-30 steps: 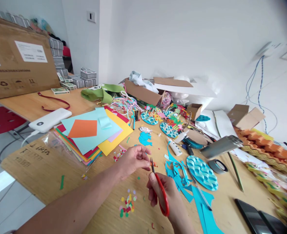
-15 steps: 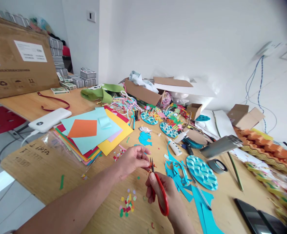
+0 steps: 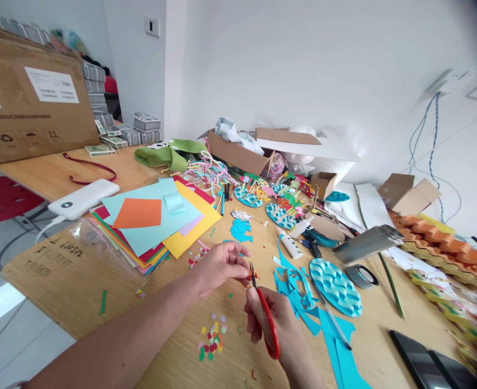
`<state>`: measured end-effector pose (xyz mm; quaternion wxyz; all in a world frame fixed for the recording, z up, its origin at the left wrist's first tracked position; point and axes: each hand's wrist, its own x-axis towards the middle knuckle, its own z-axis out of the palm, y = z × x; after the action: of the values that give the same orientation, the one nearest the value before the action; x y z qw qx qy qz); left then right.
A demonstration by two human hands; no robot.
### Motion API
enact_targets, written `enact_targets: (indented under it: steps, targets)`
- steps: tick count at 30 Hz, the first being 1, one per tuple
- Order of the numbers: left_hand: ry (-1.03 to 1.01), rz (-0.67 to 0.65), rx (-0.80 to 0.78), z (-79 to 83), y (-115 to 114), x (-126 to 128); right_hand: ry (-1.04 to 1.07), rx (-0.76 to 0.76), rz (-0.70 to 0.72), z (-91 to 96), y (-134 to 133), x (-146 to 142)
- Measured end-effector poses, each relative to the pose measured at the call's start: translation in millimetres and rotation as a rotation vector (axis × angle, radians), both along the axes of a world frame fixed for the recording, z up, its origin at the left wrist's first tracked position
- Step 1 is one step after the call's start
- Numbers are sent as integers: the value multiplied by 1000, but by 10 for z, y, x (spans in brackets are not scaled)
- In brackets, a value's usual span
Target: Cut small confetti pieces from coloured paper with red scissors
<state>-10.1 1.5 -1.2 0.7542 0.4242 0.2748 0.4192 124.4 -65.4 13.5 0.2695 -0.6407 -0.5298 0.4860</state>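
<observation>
Head view shows orange scrap [image 3: 250,275] pinched in left hand [image 3: 222,266], beside scissors [image 3: 270,317] gripped by right hand [image 3: 283,316].

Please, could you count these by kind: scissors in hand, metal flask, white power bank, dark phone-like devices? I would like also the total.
Red-handled scissors, in the right hand: 1
Metal flask: 1
White power bank: 1
Dark phone-like devices: 2
Total: 5

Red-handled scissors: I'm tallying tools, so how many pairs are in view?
1: the scissors, held in the right hand, near the left hand. Others may be hidden.
</observation>
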Motion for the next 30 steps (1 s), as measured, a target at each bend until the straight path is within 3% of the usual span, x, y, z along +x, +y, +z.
enact_targets:
  steps: [18, 21, 26, 30]
  targets:
    - [26, 32, 15, -11, 4, -6, -35, -30, -51, 34, -5, -11]
    - [41, 60, -6, -5, 15, -6, 1, 68, -108, 35, -9, 4]
    - [61, 44, -3, 27, 12, -15, 47, 448, -367, 83, 8, 37]
    - [80, -12, 29, 25, -12, -14, 103, 507, -373, 69, 34, 29]
